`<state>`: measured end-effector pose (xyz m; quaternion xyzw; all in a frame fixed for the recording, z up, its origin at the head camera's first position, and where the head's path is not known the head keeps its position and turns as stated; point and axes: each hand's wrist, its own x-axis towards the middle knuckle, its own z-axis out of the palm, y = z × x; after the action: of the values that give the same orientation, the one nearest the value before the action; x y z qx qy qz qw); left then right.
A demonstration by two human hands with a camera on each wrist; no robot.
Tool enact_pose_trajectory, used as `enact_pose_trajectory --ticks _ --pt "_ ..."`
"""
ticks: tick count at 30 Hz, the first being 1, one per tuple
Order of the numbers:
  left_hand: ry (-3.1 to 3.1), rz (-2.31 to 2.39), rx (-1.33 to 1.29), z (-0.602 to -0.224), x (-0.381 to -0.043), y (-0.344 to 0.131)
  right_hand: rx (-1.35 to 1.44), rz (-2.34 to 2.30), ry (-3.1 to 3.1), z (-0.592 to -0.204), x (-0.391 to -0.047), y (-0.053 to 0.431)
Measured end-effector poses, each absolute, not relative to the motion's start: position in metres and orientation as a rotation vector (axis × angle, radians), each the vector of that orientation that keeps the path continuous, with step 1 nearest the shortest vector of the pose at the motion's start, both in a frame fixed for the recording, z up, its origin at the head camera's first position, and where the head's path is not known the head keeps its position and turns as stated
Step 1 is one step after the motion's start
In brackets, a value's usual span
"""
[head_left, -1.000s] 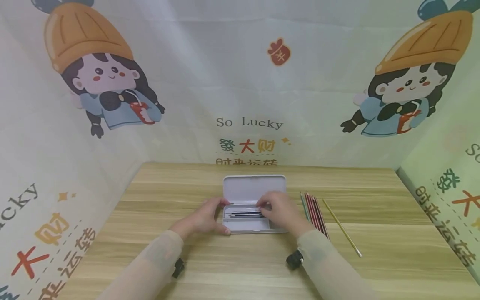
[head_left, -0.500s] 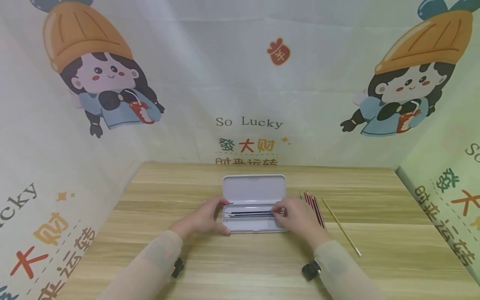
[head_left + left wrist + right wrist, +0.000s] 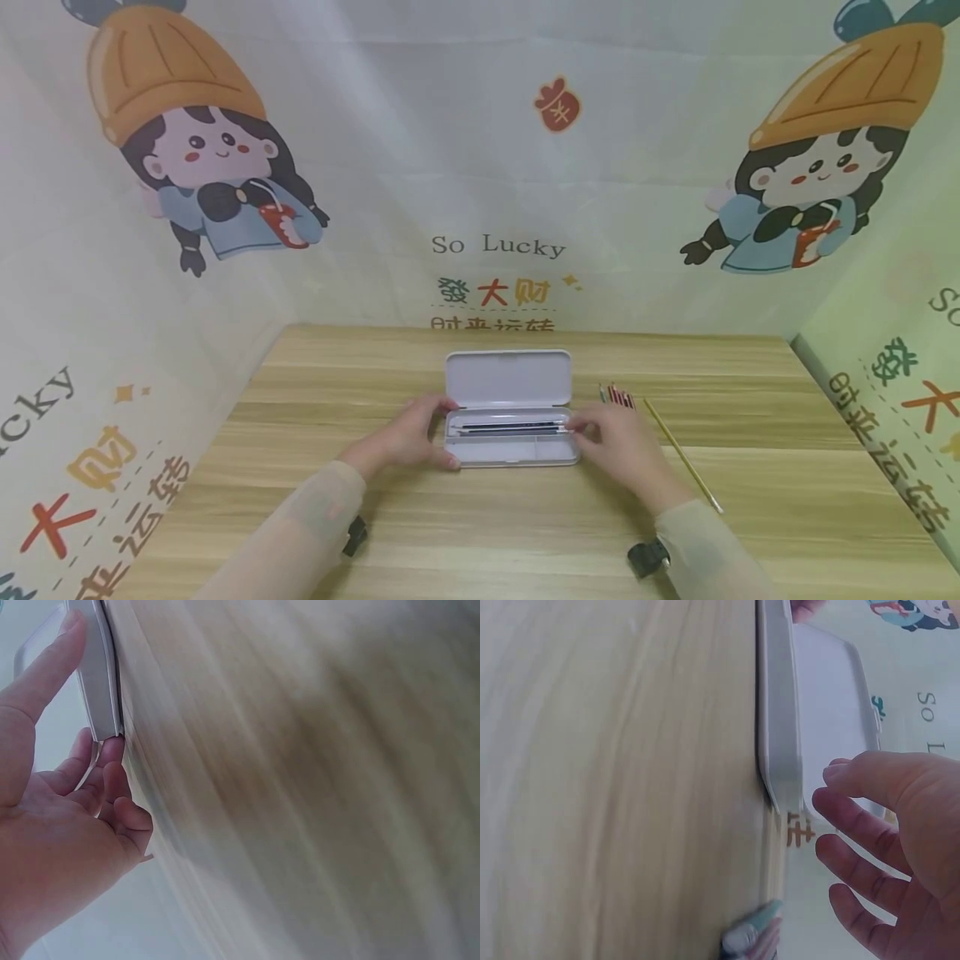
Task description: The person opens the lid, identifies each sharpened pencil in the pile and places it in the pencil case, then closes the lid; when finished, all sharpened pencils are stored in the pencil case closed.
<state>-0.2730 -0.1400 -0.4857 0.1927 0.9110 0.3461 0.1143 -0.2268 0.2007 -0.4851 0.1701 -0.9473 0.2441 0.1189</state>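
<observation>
A white pencil case (image 3: 491,454) lies with its lid raised at the middle of the table, and several dark pencils (image 3: 510,429) lie lengthwise in its rear compartment. My left hand (image 3: 408,435) grips the case's left end, thumb at the front edge and fingers at the back; the left wrist view shows the thumb (image 3: 56,664) along its wall. At the other end is my right hand (image 3: 622,446), its fingertips right by the pencils' ends. In the right wrist view the loosely bent fingers (image 3: 855,862) hold nothing, close over the case's rim (image 3: 799,750).
Several red and dark pencils (image 3: 618,394) lie right of the case, partly hidden by my right hand. Farther right, a yellow pencil (image 3: 682,454) lies slanted on the wooden table (image 3: 337,367). Printed cloth (image 3: 375,167) hangs behind and at both sides.
My right hand has moved right along the pencils in the case, from their middle to beyond their right ends, uncovering them. The left hand has stayed on the case.
</observation>
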Motion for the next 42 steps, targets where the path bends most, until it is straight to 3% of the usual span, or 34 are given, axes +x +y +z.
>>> enact_pose_trajectory --ticks 26,42 --pt "2.677 1.001 0.564 -0.484 -0.274 -0.14 0.196 0.665 -2.94 -0.48 -0.22 0.258" --pt "2.659 1.031 0.556 -0.482 -0.271 -0.139 0.134 0.669 -2.994 -0.477 -0.223 0.269"
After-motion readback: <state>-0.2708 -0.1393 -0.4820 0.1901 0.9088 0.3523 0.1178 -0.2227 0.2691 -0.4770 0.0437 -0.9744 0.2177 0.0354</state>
